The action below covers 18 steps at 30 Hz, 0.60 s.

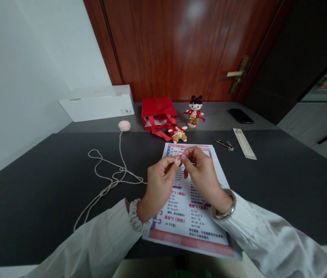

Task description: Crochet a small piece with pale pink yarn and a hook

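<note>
My left hand (162, 175) is closed in a pinch over the printed sheets, with a bit of pale yarn (176, 160) at its fingertips. Touching it, my right hand (202, 173) is also closed, thumb against forefinger. A tiny pink spot shows at the right fingertips; what that hand grips is too small to make out. From behind the left hand a loose, tangled strand of yarn (124, 170) runs left across the dark table to a pale pink yarn ball (124, 126). Beneath both hands lies the printed pattern sheet (177, 231), partly covered by them.
Behind the sheets sit a red gift bag (158, 112), a headless crocheted doll body (179, 134) and a finished crocheted doll (194, 112). Small scissors (223, 143), a flat pale packet (243, 143) and a black phone (241, 116) lie right. A white box (100, 105) stands back left.
</note>
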### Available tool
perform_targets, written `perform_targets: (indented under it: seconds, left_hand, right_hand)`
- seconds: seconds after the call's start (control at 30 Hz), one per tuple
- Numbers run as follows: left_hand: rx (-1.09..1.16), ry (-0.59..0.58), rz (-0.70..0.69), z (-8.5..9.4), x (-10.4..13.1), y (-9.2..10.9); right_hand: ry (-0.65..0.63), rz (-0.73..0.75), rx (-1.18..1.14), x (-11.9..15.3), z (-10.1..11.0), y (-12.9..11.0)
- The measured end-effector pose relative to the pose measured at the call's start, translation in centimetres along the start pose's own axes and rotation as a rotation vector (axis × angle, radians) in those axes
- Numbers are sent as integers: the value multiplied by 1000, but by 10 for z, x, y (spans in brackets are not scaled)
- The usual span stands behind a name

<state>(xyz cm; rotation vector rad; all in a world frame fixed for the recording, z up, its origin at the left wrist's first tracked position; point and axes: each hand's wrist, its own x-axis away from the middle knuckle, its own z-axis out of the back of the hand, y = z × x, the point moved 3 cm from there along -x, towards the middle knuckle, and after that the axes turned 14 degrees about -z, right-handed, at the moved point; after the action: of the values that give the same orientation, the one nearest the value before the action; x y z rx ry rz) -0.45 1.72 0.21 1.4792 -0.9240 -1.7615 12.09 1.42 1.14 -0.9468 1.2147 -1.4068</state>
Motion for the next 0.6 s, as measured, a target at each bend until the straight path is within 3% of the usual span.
perform_targets:
  seconds: [0.4,0.6]
  left_hand:
    - [9,53,-88,0,-2,3]
    - [30,16,30,0,-2,0]
  right_hand:
    - [6,-7,-287,-3,1,-3]
    - [-91,-119,-414,-6,1,2]
